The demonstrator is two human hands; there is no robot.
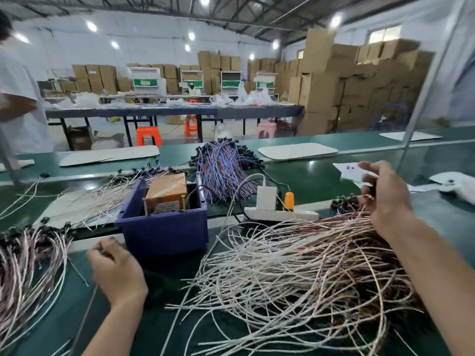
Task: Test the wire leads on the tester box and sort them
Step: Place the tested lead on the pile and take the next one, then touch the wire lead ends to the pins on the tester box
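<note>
The tester box, orange-brown, sits inside a blue bin at the middle of the green bench. My left hand is just left of the bin, its fingers pinching a thin wire lead that trails down toward me. My right hand is raised over the far end of a big loose heap of white and copper wire leads, fingers curled on the black ends of some leads. A sorted bundle of leads lies at the left edge.
A white power strip with a white adapter and an orange plug lies behind the heap. Blue-and-brown leads and pale leads lie farther back. White trays rest on the belt. A person stands far left.
</note>
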